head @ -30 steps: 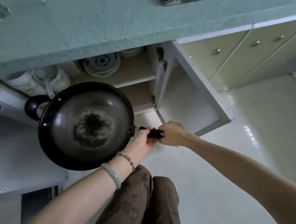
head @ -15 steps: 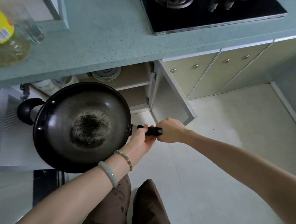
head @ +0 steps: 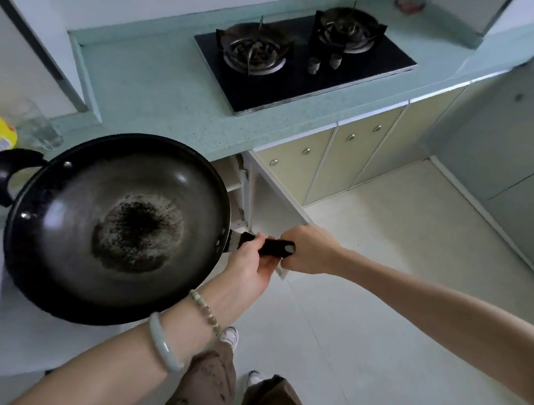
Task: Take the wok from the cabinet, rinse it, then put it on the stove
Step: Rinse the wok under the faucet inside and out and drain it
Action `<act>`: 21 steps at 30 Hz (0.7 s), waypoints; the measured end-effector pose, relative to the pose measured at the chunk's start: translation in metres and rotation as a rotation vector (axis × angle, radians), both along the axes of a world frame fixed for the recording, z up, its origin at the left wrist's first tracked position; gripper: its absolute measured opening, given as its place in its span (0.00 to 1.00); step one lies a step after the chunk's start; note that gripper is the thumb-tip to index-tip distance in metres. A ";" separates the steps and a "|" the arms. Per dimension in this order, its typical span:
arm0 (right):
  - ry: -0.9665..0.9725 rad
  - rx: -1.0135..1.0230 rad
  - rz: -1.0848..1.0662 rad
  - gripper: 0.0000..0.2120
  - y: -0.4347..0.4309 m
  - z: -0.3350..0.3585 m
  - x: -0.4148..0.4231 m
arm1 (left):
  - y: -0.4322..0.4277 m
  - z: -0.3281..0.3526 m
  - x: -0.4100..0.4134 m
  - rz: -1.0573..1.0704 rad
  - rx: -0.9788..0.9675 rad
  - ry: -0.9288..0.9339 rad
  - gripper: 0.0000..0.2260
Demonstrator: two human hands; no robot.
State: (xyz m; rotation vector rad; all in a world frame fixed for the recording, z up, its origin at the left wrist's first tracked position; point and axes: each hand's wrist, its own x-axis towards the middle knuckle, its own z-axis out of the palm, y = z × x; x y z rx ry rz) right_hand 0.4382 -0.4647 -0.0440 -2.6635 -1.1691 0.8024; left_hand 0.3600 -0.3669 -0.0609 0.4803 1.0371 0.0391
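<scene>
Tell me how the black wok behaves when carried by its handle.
Probably heavy: the left hand and right hand both grip the handle. The wok looks like rigid metal, unlikely to flex. Its wide bowl may tip downward.

Left wrist: smooth pale green bangle (head: 165, 344), plus thin beaded bracelet (head: 204, 310) with pale and brownish beads, nearer the left hand (head: 249, 266). Both forearms bare. Loose brown trousers (head: 208, 389), dark printed pattern on the legs. White shoes (head: 230, 336).
</scene>
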 end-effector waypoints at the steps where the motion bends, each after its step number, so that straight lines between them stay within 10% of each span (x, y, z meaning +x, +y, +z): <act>1: -0.004 0.002 -0.031 0.07 -0.002 0.005 0.002 | 0.000 0.005 0.004 -0.032 0.008 -0.006 0.07; 21: -0.003 0.160 -0.980 0.08 -0.116 0.032 0.021 | -0.087 0.030 0.114 -0.760 -0.003 -0.230 0.03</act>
